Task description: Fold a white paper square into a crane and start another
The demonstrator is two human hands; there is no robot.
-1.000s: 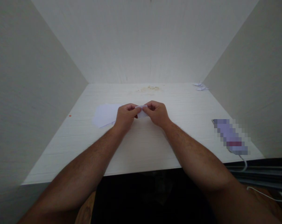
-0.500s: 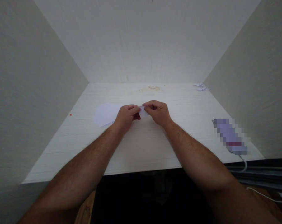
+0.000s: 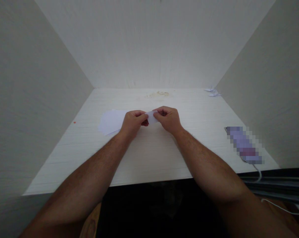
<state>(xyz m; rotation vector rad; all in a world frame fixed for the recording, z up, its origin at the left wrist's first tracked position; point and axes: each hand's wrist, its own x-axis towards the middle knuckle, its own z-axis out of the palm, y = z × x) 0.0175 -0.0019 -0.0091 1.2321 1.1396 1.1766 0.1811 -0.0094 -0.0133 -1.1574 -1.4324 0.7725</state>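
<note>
- Nearest me, both forearms run up from the bottom of the view and cross the front edge of the white desk [image 3: 149, 158], converging toward its middle.
- At the right edge lies a pixelated oblong object [image 3: 243, 144], with a white cable [image 3: 258, 173] trailing off the desk.
- My left hand [image 3: 132, 123] and right hand [image 3: 168, 119] meet just above the desk with fingers curled in. Each pinches one end of a small white folded paper [image 3: 151, 117] between thumb and forefinger.
- I judge that paper to be light, thin and quick to crease. It is best held at its edges with light fingertips, since hard pressure would crumple it.
- Just behind the left hand, loose white sheets [image 3: 111, 121] lie flat on the desk.
- Farther back there is a yellowish stain [image 3: 158, 94], and small paper figures [image 3: 213, 92] sit in the far right corner.
</note>
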